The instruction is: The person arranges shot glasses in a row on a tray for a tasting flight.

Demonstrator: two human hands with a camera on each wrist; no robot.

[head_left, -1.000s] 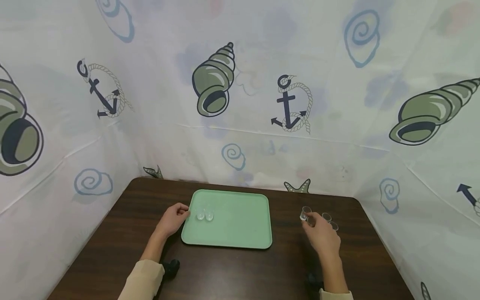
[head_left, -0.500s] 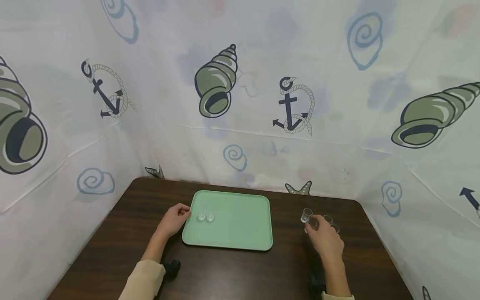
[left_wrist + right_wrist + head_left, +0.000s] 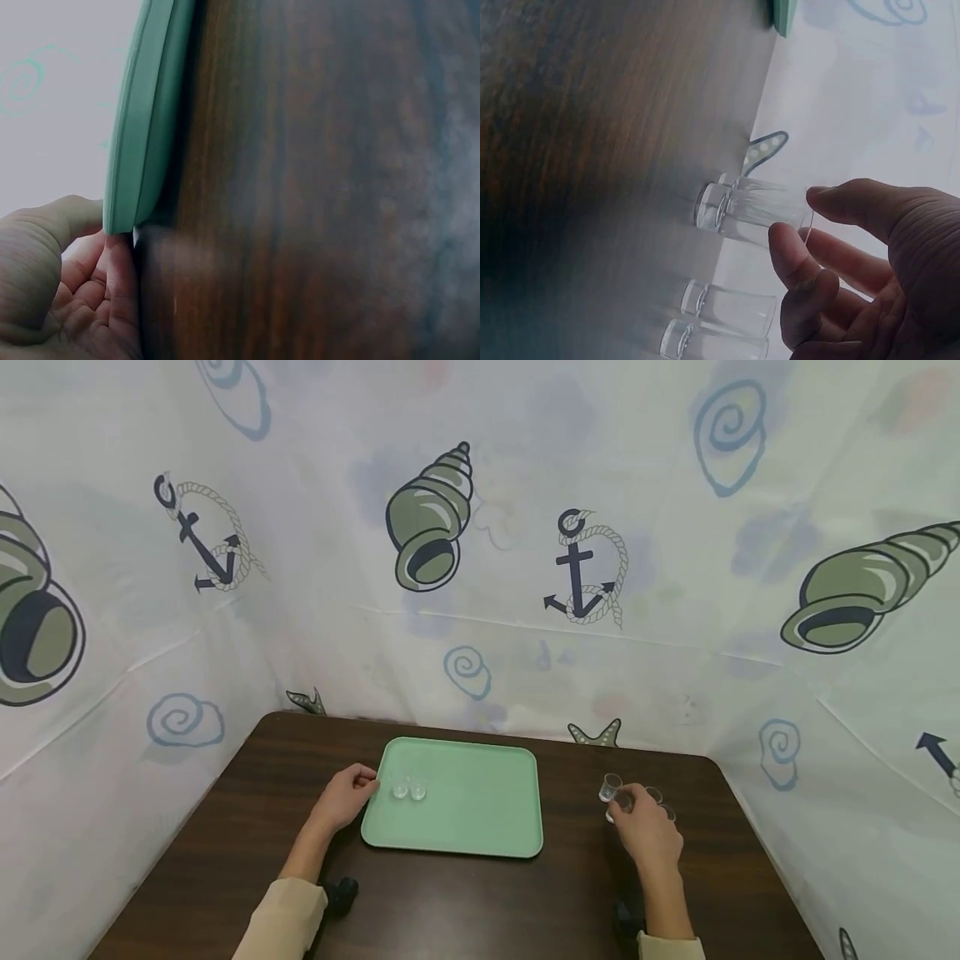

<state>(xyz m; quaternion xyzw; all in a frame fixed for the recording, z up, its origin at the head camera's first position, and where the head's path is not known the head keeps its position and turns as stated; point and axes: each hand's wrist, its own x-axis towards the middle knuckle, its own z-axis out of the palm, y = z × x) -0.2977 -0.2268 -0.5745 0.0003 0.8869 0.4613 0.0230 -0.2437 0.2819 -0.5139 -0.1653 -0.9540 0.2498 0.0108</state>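
My left hand (image 3: pixel 347 793) holds the left rim of a light green tray (image 3: pixel 480 810). In the left wrist view, the thumb touches the upper side of the tray edge (image 3: pixel 139 142) and curled fingers lie under it. Two clear shot glasses (image 3: pixel 408 789) stand side by side on the tray's left part. Over on the right, my right hand (image 3: pixel 648 827) pinches the rim of a clear shot glass (image 3: pixel 746 217) between thumb and fingers; its base is on the table. Another shot glass (image 3: pixel 611 787) stands just behind it, and two more shot glasses (image 3: pixel 727 309) stand beside, partly hidden by the hand.
The dark wooden table (image 3: pixel 480 902) carries the tray and the glasses. A white cloth wall (image 3: pixel 510 685) printed with shells and anchors encloses its back and sides. Bare tabletop lies between the tray and the right-hand glasses.
My right hand has shifted slightly nearer and right, from beside the rear glass to the rim of the nearer one. The left hand and tray stay in place.
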